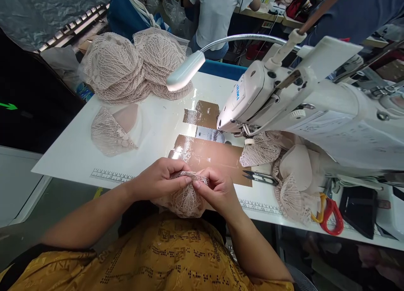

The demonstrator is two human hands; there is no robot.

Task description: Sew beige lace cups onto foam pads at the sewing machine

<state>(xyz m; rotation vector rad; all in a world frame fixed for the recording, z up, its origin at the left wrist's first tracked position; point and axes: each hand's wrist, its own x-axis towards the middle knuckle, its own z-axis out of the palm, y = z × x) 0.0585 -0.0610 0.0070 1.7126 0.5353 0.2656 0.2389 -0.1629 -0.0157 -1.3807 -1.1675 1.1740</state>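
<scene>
Both hands [159, 179] [219, 192] — pinching lace pc. [188, 201] @ edge

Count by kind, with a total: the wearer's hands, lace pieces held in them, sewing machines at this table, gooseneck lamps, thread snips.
Left hand and right hand: 2
Held lace piece: 1
Sewing machine: 1
Gooseneck lamp: 1
Thread snips: 1
Total: 6

Holding left hand [164, 179] and right hand [219, 190] close together, backs partly upward. Pinching with each thumb [182, 182] against the index finger [179, 165], thumb tips nearly meeting. Slanting left forearm [94, 213] and right forearm [254, 244] inward, both bare.
</scene>
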